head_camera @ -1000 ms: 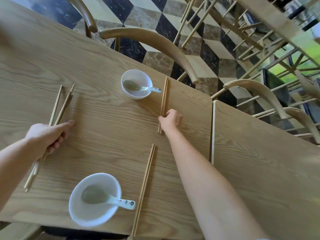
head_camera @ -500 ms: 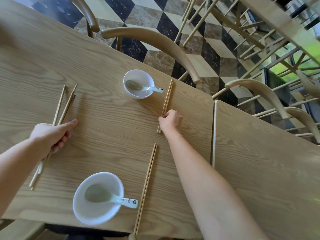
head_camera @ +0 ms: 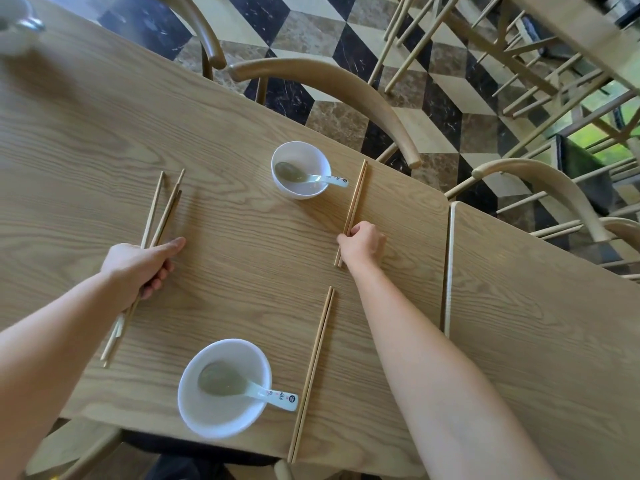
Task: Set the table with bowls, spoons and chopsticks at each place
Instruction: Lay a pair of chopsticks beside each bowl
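A white bowl [head_camera: 300, 188] with a spoon [head_camera: 313, 176] in it stands at the far place. A pair of chopsticks [head_camera: 356, 199] lies right of that bowl, and my right hand [head_camera: 362, 244] pinches their near end on the table. A second white bowl [head_camera: 211, 414] with a spoon [head_camera: 254, 393] sits at the near edge, its own chopstick pair [head_camera: 313, 372] lying to its right. My left hand [head_camera: 138, 265] is closed around a bundle of several chopsticks [head_camera: 162, 216] over the table's left part.
The wooden table [head_camera: 242, 258] meets a second table [head_camera: 540, 334] at a seam on the right. Curved-back wooden chairs [head_camera: 349, 95] stand along the far side over a checkered floor. A blurred white object [head_camera: 14, 29] sits at the top left corner.
My right hand has nudged the far chopstick pair slightly right and straighter beside the far bowl. My left hand keeps its bundle, shifted a little towards the right.
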